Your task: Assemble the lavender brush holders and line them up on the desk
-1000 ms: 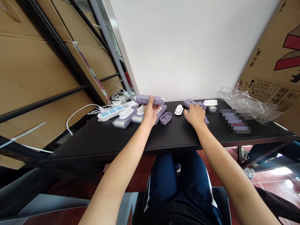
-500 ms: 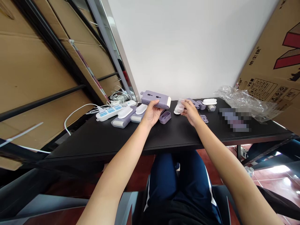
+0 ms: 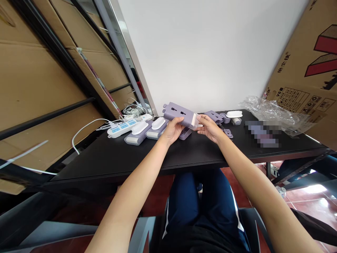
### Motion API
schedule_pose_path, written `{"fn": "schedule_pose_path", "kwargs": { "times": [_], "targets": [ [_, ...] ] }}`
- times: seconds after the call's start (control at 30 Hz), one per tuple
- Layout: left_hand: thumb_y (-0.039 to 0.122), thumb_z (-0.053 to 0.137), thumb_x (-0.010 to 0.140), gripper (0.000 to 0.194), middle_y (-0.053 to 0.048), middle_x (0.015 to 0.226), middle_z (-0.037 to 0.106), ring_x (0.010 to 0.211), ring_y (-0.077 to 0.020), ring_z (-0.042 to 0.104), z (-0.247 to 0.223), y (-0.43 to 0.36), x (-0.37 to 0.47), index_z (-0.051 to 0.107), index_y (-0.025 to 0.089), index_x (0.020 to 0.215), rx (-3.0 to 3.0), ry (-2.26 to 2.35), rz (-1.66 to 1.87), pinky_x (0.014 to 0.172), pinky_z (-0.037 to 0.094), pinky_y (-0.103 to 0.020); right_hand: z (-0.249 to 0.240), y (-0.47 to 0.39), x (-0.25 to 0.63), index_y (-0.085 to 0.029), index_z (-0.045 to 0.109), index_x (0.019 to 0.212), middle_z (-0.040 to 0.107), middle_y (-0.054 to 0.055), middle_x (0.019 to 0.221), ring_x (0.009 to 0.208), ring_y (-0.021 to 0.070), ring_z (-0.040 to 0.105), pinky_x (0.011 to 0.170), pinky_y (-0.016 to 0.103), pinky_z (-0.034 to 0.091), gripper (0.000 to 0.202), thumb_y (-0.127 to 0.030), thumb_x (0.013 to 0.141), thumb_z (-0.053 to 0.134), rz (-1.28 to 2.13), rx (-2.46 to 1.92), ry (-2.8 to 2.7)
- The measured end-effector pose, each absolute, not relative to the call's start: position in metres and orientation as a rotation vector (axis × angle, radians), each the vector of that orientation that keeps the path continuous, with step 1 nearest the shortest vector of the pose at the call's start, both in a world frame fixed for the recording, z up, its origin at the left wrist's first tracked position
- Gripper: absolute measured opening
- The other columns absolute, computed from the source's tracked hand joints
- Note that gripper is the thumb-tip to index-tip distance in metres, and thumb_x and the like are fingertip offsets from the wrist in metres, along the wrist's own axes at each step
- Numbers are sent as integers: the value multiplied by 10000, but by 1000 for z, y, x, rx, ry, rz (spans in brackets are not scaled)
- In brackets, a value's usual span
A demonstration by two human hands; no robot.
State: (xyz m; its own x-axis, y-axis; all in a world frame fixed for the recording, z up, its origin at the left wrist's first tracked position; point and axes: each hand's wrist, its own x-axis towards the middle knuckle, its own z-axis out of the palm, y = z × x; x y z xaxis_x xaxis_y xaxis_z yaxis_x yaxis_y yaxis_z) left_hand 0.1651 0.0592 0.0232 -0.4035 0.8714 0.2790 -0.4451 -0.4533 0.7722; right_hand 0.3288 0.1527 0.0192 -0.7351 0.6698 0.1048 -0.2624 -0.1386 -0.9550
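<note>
My left hand (image 3: 171, 133) is closed around a purple plastic housing (image 3: 177, 111) with two keyhole slots, lifted above the table and tilted down to the right. At its right end, the fingers of my right hand (image 3: 210, 130) grip a translucent plastic cover (image 3: 194, 121), which sits over the pale end of the housing. Below the housing lies a small purple open-topped box (image 3: 185, 134), partly hidden. Left of my hands rest two purple units, each with a white oval piece (image 3: 140, 128) on top and a clear-covered end.
A white power strip (image 3: 129, 125) with cables lies at the left. To the right are another purple housing (image 3: 214, 116), a purple grid piece (image 3: 228, 133) and a white oval piece (image 3: 234, 114). Crumpled clear plastic (image 3: 273, 114) lies before a large carton (image 3: 308, 80).
My right hand has brought the translucent cover left onto the end of the housing. My left hand has shifted the housing slightly right and tilted its right end down.
</note>
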Motion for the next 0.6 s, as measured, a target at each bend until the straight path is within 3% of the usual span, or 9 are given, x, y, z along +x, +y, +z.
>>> {"fn": "schedule_pose_path", "kwargs": {
  "times": [0.6],
  "targets": [
    [226, 805, 691, 594, -39, 1092, 760, 1108, -236, 697, 17, 59, 168, 629, 221, 1258, 976, 839, 1902, 995, 507, -345, 22, 149, 329, -247, 549, 1016, 678, -52, 814, 624, 76, 662, 561, 170, 531, 417, -443, 788, 837, 1969, -448, -1421]
  ]
}}
